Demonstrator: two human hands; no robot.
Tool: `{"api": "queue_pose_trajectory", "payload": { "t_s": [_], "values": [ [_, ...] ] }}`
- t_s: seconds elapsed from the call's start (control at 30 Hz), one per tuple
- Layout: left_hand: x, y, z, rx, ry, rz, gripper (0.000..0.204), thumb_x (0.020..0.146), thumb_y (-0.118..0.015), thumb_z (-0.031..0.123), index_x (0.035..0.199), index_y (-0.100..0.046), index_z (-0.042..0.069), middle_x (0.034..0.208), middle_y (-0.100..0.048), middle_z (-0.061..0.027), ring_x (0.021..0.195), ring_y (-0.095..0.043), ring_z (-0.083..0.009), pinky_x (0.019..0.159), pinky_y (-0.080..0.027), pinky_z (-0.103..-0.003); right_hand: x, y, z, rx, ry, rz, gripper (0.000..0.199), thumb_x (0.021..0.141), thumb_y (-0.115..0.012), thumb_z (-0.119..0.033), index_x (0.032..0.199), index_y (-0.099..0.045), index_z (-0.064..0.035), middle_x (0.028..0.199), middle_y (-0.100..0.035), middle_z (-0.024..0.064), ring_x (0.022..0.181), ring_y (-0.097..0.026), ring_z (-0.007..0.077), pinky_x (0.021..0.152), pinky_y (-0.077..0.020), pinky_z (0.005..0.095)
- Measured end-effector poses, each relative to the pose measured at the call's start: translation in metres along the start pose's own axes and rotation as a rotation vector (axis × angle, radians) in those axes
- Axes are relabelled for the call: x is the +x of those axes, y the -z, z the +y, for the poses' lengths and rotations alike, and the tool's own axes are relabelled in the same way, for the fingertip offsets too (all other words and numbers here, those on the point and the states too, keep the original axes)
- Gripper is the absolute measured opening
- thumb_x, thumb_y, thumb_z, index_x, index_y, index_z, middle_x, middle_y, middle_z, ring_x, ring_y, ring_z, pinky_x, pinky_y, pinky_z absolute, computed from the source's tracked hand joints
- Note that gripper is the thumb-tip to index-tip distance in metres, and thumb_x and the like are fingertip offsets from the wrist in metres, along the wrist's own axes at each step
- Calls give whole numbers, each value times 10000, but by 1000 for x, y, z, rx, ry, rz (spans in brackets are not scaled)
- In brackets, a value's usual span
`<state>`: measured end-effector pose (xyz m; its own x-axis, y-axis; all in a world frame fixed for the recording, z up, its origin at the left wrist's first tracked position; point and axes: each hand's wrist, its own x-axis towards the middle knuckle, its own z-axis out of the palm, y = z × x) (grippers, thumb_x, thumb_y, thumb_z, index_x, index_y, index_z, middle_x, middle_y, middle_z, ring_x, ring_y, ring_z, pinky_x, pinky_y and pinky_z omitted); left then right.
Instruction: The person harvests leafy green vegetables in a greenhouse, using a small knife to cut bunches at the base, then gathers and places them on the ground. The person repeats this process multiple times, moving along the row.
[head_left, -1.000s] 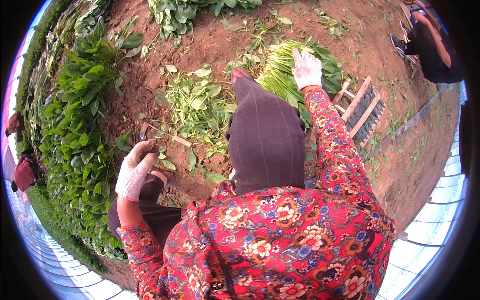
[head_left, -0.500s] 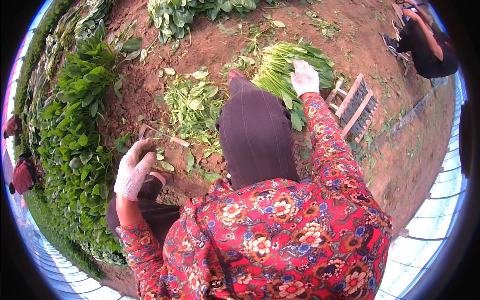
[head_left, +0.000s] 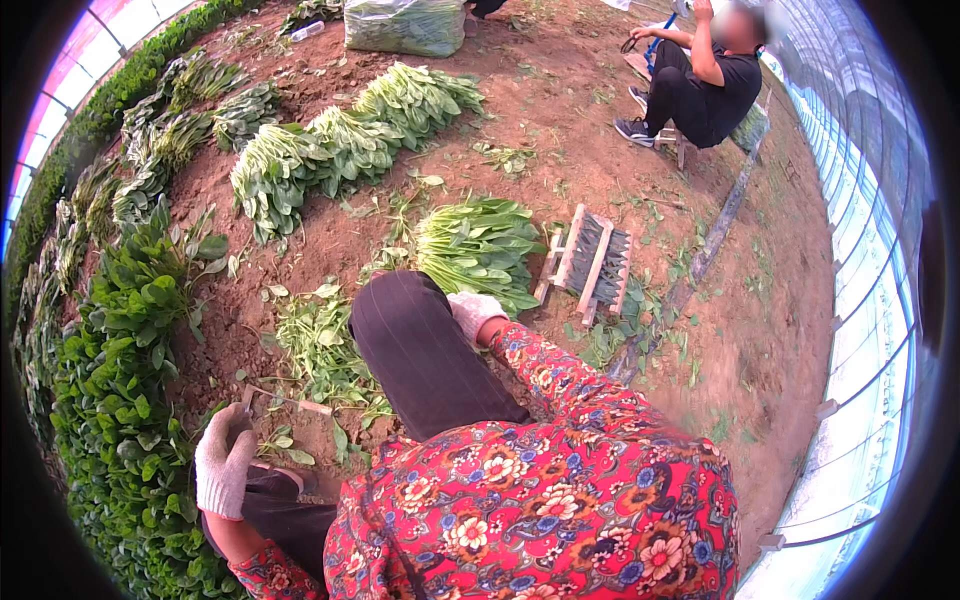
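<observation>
I see cut greens (head_left: 480, 245) piled | standing row (head_left: 120, 400) uncut | left hand (head_left: 222, 460) clenched on knife (head_left: 285, 402) | right hand (head_left: 472, 312) grip: can't tell

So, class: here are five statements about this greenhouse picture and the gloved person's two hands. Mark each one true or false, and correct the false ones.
1. The left hand grips a small tool with a wooden handle. True.
2. The right hand is bare. False: it wears a whitish glove.
3. The right hand rests by the bundle of cut greens. True.
4. The wooden-framed rack stands upright. False: it lies flat on the soil.
5. Another person sits further off. True.
</observation>
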<state>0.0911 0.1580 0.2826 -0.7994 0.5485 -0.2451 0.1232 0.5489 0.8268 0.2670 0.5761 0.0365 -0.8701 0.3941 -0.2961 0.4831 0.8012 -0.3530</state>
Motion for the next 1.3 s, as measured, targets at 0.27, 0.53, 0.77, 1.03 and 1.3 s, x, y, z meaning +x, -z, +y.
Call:
{"api": "queue_pose_trajectory", "payload": {
  "t_s": [0.27, 0.53, 0.77, 1.03, 1.3],
  "values": [
    [-66, 52, -63, 215, -2, 485, 366, 845, -689, 87, 1192, -642, -21, 1053, -706, -119, 948, -678, -203, 888, -531, -323, 17, 150, -31, 204, -195, 380, 662, 909, -627, -311, 1494, -415, -85, 1428, -547, 171, 1280, -561, 318, 1068, -451, 412],
    [-103, 62, -116, 153, 122, 647, 390, 876, -705, 173, 1210, -657, -22, 1135, -721, -160, 1031, -698, -236, 942, -522, -336, 25, 373, -132, 345, 347, 1032, 819, 831, -778, -161, 1531, -354, -126, 740, -588, 64, 725, -647, 223, 739, -538, 375],
    [-119, 72, -117, 39, 175, 655, 425, 919, -687, 173, 1296, -632, -14, 1230, -702, -147, 1116, -668, -222, 996, -493, -327, 17, 550, -236, 553, 414, 1133, 818, 830, -767, -167, 1524, -355, -32, 745, -625, 95, 649, -605, 209, 596, -508, 376],
    [-166, 67, -91, 260, 221, 692, 431, 916, -679, 309, 1251, -671, 37, 1186, -723, -130, 1097, -690, -234, 980, -506, -318, 61, 254, -285, 177, 644, 47, 529, 851, -743, -323, 1293, -631, -54, 905, -722, 115, 709, -662, 206, 716, -537, 343],
    [-181, 68, -71, 251, 312, 671, 420, 917, -684, 305, 1244, -670, 43, 1190, -717, -137, 1108, -684, -257, 989, -506, -328, 60, -30, -307, -679, 905, -575, 389, 855, -637, -276, 1158, -658, -33, 1106, -702, 250, 1030, -682, 411, 892, -546, 477]
  ]
}}
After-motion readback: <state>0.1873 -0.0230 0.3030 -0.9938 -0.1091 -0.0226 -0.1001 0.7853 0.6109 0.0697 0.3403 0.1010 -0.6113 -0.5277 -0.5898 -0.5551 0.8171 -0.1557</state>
